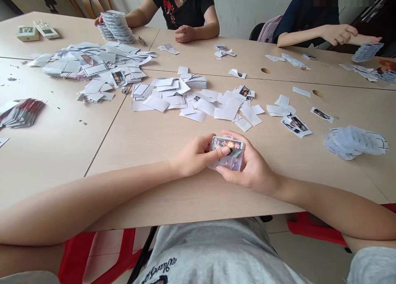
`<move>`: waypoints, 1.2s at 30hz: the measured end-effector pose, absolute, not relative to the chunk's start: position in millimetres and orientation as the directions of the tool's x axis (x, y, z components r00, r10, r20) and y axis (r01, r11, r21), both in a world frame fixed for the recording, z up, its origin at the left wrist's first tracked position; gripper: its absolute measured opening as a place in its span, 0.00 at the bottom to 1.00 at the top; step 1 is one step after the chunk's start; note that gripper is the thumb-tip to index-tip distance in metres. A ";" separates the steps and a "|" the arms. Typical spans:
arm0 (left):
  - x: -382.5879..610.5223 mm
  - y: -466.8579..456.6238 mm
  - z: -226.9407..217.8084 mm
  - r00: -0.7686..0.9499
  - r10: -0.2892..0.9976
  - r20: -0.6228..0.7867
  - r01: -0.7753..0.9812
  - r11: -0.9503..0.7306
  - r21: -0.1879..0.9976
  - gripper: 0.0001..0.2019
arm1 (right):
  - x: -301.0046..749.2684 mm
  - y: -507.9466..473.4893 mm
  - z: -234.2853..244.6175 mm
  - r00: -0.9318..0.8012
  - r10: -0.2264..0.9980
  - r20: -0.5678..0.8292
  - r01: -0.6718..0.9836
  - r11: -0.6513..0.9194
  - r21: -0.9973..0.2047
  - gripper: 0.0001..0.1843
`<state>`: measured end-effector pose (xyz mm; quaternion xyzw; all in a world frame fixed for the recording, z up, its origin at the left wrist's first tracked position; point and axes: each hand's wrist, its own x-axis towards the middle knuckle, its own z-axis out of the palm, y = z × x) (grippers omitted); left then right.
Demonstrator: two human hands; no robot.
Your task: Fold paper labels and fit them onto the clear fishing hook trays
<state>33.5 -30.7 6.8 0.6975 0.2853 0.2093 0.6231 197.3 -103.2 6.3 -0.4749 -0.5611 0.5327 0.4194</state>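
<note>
A small see-through plastic case (234,162) with a dark printed card in its upper part is held above the near edge of the table. My left hand (198,154) grips its left side, the thumb lying across the printed card. Around the right side and lower corner my right hand (252,164) is closed, thumb on the front face. Small light bits show in the lower part of the case, too small to name. Just beyond my hands lie loose white paper cards (227,106), some showing a dark printed side.
A stack of plastic cases (355,142) lies at the right. A large heap of cards (93,61) covers the left back, with a blurred card stack (23,113) nearer. Across the table, one person holds stacked cases (116,26); another person's hand (338,34) is at the right.
</note>
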 end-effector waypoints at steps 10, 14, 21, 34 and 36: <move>29.3 -28.0 5.5 0.758 0.652 -0.018 0.139 -0.134 0.981 0.17 | 204.3 -97.5 9.4 -0.128 0.990 -0.057 0.133 -0.040 -0.990 0.29; 28.6 -28.3 6.9 0.741 0.671 -0.003 0.209 -0.226 0.952 0.20 | 207.9 -96.9 9.5 -0.168 0.980 -0.107 0.117 -0.088 -0.989 0.28; 26.9 -29.6 9.8 0.764 0.644 0.023 0.197 -0.267 0.943 0.20 | 213.6 -98.3 17.3 -0.293 0.945 -0.148 0.102 -0.123 -0.987 0.35; 26.4 -27.8 8.9 0.813 0.582 0.020 0.168 -0.268 0.949 0.19 | 213.0 -102.4 4.6 -0.330 0.944 -0.013 0.101 0.021 -0.995 0.33; 26.1 -27.5 7.9 0.808 0.589 0.014 0.175 -0.263 0.949 0.19 | 213.0 -101.7 3.9 -0.307 0.952 -0.014 0.139 0.031 -0.990 0.35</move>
